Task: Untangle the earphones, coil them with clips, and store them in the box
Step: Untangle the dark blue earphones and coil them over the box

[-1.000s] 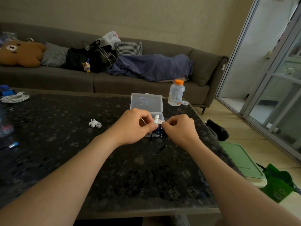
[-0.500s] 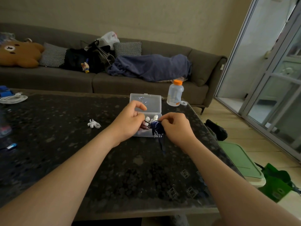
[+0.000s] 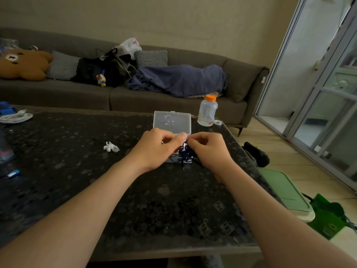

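Earphones (image 3: 183, 154) dangle in a dark tangle over the box (image 3: 172, 120) front. Left hand (image 3: 158, 149) and right hand (image 3: 209, 149) both pinch them, knuckles hiding fingertips and tray. Clips (image 3: 111, 147) lie left of the box.

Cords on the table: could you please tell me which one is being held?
The dark blue earphones, held between the left hand and right hand; the white cable lies coiled, untouched, at the far left.
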A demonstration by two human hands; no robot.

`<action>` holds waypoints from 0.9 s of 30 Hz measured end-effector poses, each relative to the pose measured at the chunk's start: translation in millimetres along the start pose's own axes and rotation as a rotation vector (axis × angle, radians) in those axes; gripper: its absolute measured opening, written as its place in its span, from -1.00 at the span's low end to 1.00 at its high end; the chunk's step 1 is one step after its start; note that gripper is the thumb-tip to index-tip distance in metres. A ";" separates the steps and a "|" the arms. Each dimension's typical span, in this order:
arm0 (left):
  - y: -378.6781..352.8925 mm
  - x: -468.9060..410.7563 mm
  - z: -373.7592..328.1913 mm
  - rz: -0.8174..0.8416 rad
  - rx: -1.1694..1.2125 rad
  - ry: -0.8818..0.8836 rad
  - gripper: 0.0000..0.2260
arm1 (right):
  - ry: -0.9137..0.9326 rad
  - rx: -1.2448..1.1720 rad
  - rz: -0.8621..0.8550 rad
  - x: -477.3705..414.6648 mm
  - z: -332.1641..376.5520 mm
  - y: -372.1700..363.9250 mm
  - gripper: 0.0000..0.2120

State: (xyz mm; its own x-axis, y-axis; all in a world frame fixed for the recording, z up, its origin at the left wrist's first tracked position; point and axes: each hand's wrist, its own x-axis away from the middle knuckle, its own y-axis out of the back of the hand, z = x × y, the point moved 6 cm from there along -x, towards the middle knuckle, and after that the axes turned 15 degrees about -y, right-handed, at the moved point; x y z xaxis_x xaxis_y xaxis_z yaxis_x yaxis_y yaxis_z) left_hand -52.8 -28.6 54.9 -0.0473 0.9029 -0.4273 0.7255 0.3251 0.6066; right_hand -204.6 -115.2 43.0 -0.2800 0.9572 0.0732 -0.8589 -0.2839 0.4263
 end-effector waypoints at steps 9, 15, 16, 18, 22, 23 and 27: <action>4.5 -4.6 10.2 -0.041 -0.105 -0.042 -0.96 | -0.165 -0.303 0.179 -3.1 -11.0 -4.2 -0.85; 7.6 -5.0 11.9 -0.130 0.122 -0.014 -0.91 | -0.301 -0.372 0.247 -3.7 -12.5 -10.0 -0.78; 7.7 -5.0 11.7 -0.136 0.146 -0.004 -0.90 | -0.317 -0.400 0.268 -2.8 -11.8 -12.2 -0.75; 7.8 -4.7 12.7 -0.145 0.174 0.031 -0.90 | -0.330 -0.458 0.296 -3.5 -12.0 -15.5 -0.70; 6.8 -3.0 15.3 -0.217 0.282 0.139 -0.87 | -0.295 -0.482 0.326 -2.4 -8.7 -15.8 -0.76; 6.2 -2.7 15.7 -0.238 0.315 0.164 -0.86 | -0.270 -0.453 0.361 0.0 -7.0 -16.8 -0.78; 2.9 -1.9 20.7 -0.287 0.487 0.254 -0.89 | -0.194 -0.383 0.445 1.3 -6.3 -17.6 -0.80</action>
State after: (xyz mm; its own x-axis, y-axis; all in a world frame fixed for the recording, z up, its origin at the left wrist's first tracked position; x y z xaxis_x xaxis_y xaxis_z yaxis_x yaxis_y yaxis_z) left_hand -36.4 -35.3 43.6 -0.4058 0.8566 -0.3186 0.8867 0.4536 0.0901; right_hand -192.5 -109.3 29.9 -0.5951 0.7247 0.3475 -0.7804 -0.6243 -0.0344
